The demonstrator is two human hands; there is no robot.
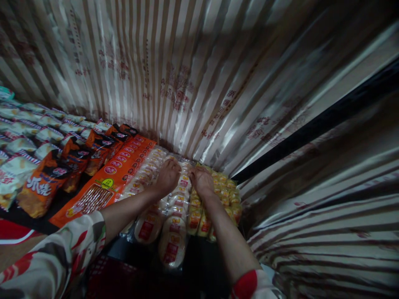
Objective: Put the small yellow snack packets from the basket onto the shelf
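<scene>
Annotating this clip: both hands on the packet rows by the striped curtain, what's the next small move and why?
Probably nudge the clear packets toward the curtain. Left hand and right hand press the rows' far ends, and the near packets overhang the edge beside the yellow packets.

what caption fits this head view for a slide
Left hand and right hand press on clear bread packs, orange snack packs alongside, striped curtain behind.

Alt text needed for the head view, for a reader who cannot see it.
Both of a person's hands, left hand and right hand, press down on rows of clear-wrapped pale buns beside yellow packets. Orange snack packs lie to the left; a shiny striped curtain hangs behind.
</scene>
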